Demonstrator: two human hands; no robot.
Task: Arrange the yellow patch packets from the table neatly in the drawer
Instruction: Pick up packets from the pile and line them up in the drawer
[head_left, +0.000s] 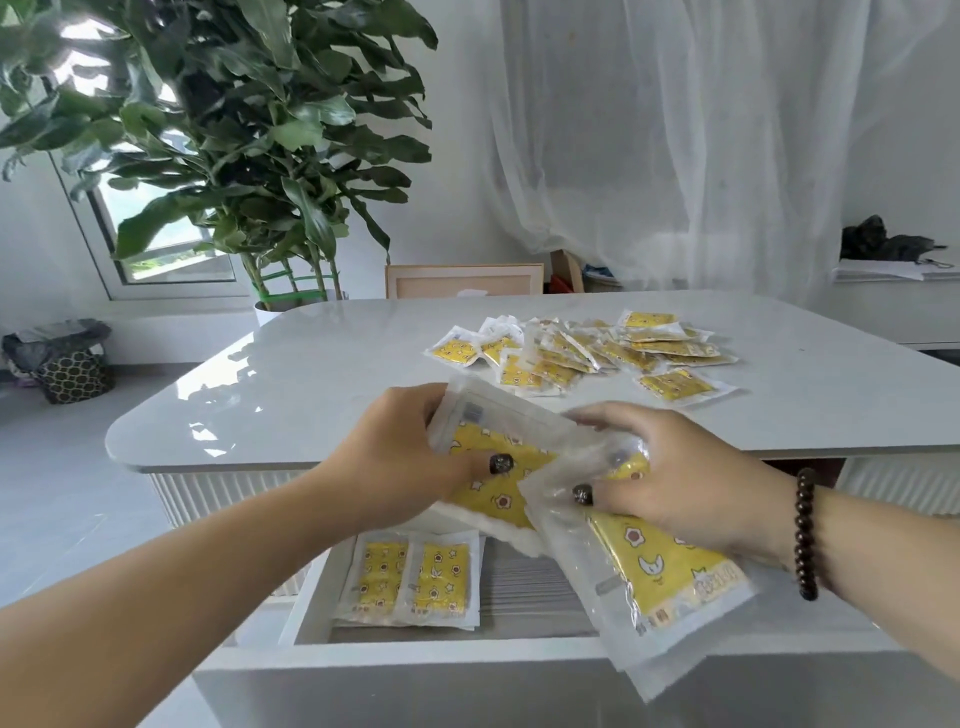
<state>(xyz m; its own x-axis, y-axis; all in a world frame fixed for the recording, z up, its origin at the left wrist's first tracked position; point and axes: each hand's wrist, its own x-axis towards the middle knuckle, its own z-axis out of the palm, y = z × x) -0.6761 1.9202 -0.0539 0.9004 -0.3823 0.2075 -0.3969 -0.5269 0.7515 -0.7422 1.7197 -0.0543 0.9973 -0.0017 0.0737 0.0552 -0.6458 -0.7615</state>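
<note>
Yellow patch packets fill both our hands: the left hand (400, 457) grips one stack (493, 467), thumb on top, and the right hand (675, 478) pinches another stack (660, 571), its long axis slanting down to the right. The two stacks overlap between our hands. Below them the open white drawer (311, 597) holds two packets (415, 579) lying flat, side by side, long axes running away from us. Beyond our hands, a loose pile of packets (576, 348) lies on the white table (311, 374).
</note>
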